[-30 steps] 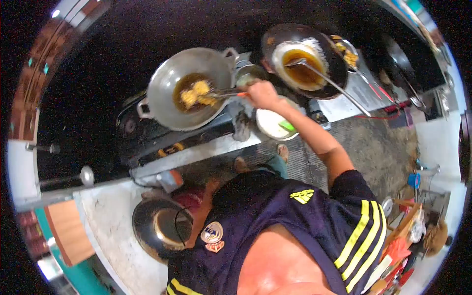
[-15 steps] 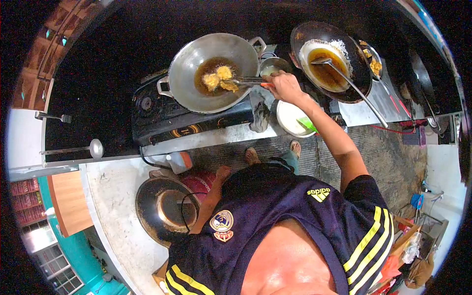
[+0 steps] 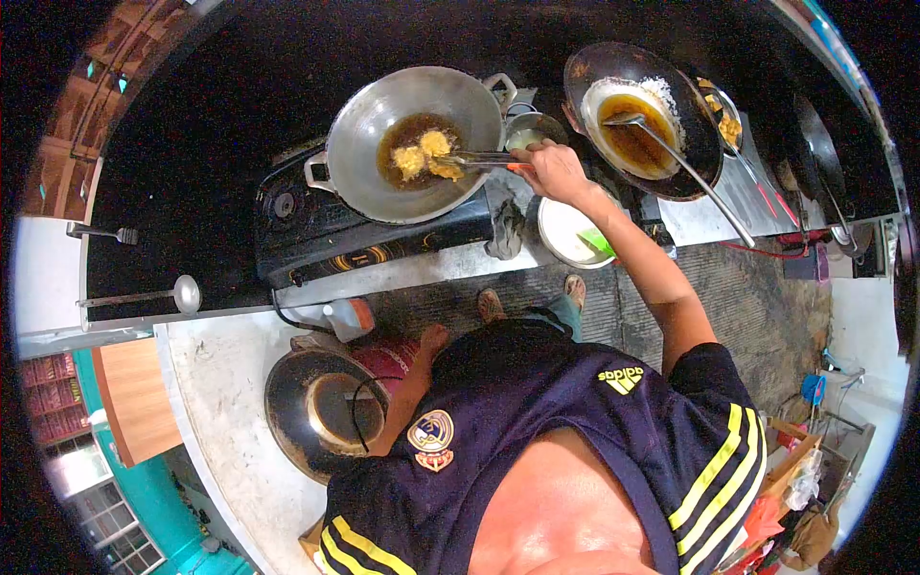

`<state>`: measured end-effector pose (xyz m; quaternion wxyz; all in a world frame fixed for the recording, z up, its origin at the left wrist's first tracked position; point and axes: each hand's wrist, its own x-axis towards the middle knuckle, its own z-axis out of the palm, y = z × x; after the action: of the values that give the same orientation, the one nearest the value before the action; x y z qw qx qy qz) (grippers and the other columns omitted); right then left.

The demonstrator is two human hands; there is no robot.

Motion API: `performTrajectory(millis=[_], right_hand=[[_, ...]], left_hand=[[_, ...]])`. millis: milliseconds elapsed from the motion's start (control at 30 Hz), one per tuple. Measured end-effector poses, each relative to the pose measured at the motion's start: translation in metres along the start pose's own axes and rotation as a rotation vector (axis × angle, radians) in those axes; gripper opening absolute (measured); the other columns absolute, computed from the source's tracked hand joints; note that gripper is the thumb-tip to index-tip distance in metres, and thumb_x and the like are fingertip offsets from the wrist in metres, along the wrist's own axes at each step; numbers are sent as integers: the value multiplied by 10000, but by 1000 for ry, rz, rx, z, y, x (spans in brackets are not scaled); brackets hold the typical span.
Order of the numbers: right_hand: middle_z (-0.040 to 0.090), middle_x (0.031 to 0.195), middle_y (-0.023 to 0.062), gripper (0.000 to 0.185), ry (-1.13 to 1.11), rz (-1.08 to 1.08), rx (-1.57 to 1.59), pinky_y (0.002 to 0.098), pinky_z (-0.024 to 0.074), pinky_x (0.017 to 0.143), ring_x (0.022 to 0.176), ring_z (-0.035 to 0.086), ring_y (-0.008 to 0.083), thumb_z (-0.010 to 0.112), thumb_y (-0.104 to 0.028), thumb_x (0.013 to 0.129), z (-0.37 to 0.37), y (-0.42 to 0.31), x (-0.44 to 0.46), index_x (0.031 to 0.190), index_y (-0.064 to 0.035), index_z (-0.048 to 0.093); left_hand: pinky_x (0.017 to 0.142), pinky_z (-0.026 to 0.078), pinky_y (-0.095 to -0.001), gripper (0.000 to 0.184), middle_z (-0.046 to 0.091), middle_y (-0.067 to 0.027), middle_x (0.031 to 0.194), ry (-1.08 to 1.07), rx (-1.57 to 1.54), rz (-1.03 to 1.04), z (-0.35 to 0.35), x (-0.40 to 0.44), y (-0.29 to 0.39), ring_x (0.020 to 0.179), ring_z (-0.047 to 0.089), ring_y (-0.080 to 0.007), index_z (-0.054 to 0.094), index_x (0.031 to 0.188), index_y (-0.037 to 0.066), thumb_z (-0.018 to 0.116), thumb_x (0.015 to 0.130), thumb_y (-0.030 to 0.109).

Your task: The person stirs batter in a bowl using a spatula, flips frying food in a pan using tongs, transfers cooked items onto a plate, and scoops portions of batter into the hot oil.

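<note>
My right hand [image 3: 556,171] is closed round the handle end of metal tongs [image 3: 489,160] with an orange part by my fingers. The tongs reach left over the rim into a large silver wok [image 3: 359,105]. Their tips are at a darker golden fried piece [image 3: 445,170] in brown oil. Two lighter yellow pieces [image 3: 422,153] sit bubbling beside it. My left hand [image 3: 434,337] is low by my body, near a dark wok [image 3: 278,402] on the white counter; its fingers are too small and hidden to read.
The silver wok stands on a black gas stove [image 3: 374,254]. Close to my right forearm are a white batter bowl [image 3: 565,247] with a green utensil [image 3: 598,240] and a small metal bowl [image 3: 535,130]. A second oil-filled wok [image 3: 596,67] holds a long-handled ladle [image 3: 692,177].
Almost nothing differs. The tongs stay at the darker piece, and my right hand keeps its place and grip. The whole view has shifted very slightly.
</note>
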<state>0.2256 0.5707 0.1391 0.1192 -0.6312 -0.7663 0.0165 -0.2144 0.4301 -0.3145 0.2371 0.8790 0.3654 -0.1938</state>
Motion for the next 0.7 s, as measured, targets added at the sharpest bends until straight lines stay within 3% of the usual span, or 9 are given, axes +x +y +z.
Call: performTrajectory(millis=[100, 533, 633, 700], right_hand=[[629, 810, 130, 342, 37, -17, -9, 403, 497, 650, 772, 610, 302, 653, -198, 770, 0, 1, -1, 1098, -104, 632], [643, 847, 150, 333, -2, 31, -29, 413, 501, 667, 776, 614, 315, 652, -229, 777, 5, 7, -4, 1088, -109, 639], [615, 661, 162, 268, 172, -32, 3, 433, 497, 566, 663, 617, 325, 586, -340, 842, 13, 12, -8, 963, -121, 681], [638, 791, 158, 288, 96, -9, 2, 416, 500, 634, 740, 615, 321, 627, -268, 804, 2, 9, -10, 1038, -105, 660]], left_hand=[[868, 463, -457, 371, 644, -174, 986, -89, -160, -132, 2, 2, 0, 973, 589, -354, 658, 968, 42, 434, 873, 323], [879, 468, -412, 346, 650, -142, 989, 226, -319, -176, 15, -5, 12, 958, 597, -320, 660, 958, 53, 440, 885, 311], [880, 471, -392, 330, 652, -128, 982, 275, -330, -51, 15, -5, 12, 950, 600, -305, 656, 958, 54, 444, 890, 299], [880, 477, -366, 306, 655, -110, 966, 286, -326, 81, 5, -10, 15, 937, 603, -286, 647, 961, 52, 451, 899, 278]])
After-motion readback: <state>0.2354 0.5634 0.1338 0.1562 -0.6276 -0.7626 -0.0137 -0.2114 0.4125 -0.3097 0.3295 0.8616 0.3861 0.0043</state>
